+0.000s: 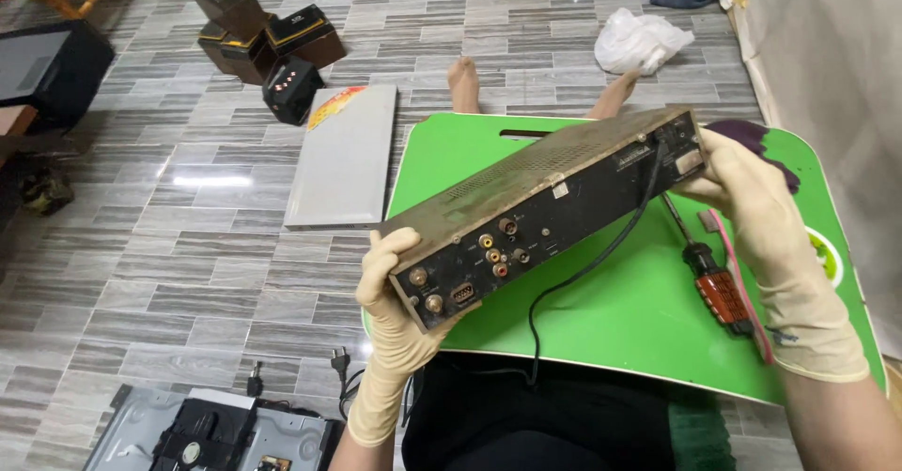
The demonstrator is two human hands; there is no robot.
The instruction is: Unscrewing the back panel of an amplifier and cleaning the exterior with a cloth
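Green plastic fills most of my view: a lap table (620, 311) across the legs, and above it I hold a dusty, flat metal set-top box (550, 208) clear of the surface, its rear panel of sockets turned toward me. My left hand (395, 316), in a cream rubber glove, is clamped on the near lower corner, thumb over the top edge and fingers under. My right hand (752, 199), gloved the same, is closed around the far end, beside where the black power cable (583, 274) leaves the case and hangs down toward my lap.

To handle this well, I judge that both grips should stay firm at the ends, since the case looks grimy and could slide in rubber gloves. The dangling cable could snag on the table edge, so I would keep the box level and turn it slowly.

A screwdriver (709, 278) with a red-and-black handle lies on the table just under my right wrist, beside a pink strip (742, 288). On the tiled floor (188, 246) lie a pale grey flat panel (343, 156), some dark boxes (263, 39), a white plastic bag (639, 39) and, near my left knee, an opened grey chassis (216, 433).
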